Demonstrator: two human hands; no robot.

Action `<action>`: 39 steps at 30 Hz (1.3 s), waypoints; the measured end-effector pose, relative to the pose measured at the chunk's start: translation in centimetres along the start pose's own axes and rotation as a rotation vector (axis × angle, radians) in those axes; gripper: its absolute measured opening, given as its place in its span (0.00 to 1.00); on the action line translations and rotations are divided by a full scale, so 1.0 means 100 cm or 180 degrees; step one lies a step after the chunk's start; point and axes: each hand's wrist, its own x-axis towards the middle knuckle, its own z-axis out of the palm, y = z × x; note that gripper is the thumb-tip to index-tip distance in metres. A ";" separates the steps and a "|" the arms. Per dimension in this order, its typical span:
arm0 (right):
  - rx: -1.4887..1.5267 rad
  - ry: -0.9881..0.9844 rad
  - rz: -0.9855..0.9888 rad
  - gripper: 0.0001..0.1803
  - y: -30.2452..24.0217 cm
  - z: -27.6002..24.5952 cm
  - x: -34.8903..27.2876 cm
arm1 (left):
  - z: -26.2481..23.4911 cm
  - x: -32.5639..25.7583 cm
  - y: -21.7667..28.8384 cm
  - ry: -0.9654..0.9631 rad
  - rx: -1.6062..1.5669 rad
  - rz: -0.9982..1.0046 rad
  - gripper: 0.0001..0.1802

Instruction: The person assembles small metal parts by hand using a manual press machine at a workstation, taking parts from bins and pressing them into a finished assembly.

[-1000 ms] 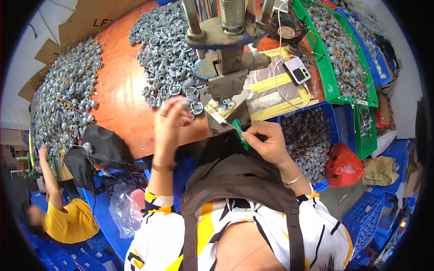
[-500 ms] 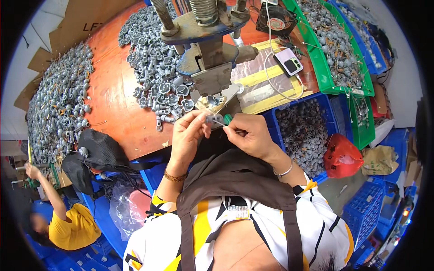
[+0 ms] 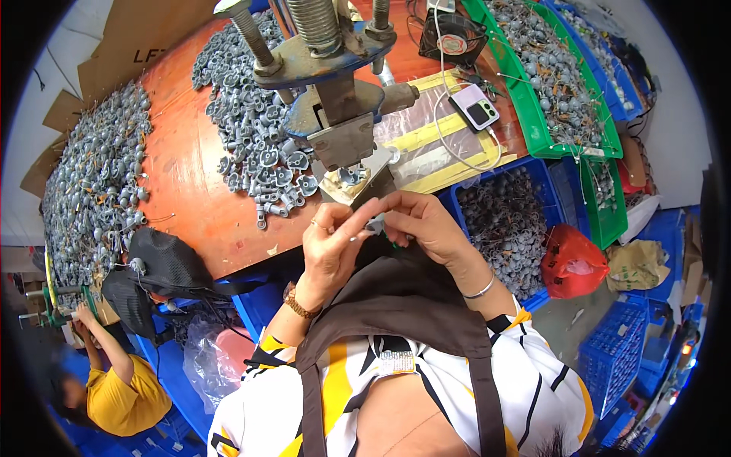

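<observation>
My left hand (image 3: pixel 332 242) and my right hand (image 3: pixel 421 226) meet just below the press, fingertips together on a small grey metal part (image 3: pixel 374 224). A green tool handle (image 3: pixel 394 244) peeks out under my right hand. The press (image 3: pixel 335 91), with its blue plates and threaded posts, stands directly above my hands. Its die block (image 3: pixel 358 177) holds another grey part. A heap of grey cast parts (image 3: pixel 255 145) lies on the orange round table (image 3: pixel 190 206) to the left of the press.
A second heap of grey parts (image 3: pixel 95 183) covers the table's left rim. A blue crate (image 3: pixel 506 221) of dark parts sits at my right, with a green tray (image 3: pixel 552 76) behind it. A phone (image 3: pixel 476 110) lies by the press. A person in yellow (image 3: pixel 122 381) crouches lower left.
My left hand came down from the parts heap to meet my right hand in front of the press. Both now pinch the small part, and the view has shifted closer to the press.
</observation>
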 end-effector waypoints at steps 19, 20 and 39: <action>-0.0544 0.0097 -0.1038 0.12 0.012 0.003 0.018 | -0.011 -0.011 0.009 0.1329 -0.2710 -0.0831 0.25; -0.0645 0.0252 -0.1073 0.09 0.012 0.003 0.020 | -0.010 -0.011 0.008 0.1637 -0.2677 -0.0749 0.26; -0.2318 0.0788 -0.2870 0.11 0.020 0.016 0.038 | -0.002 0.004 -0.002 0.0370 0.0050 -0.1594 0.10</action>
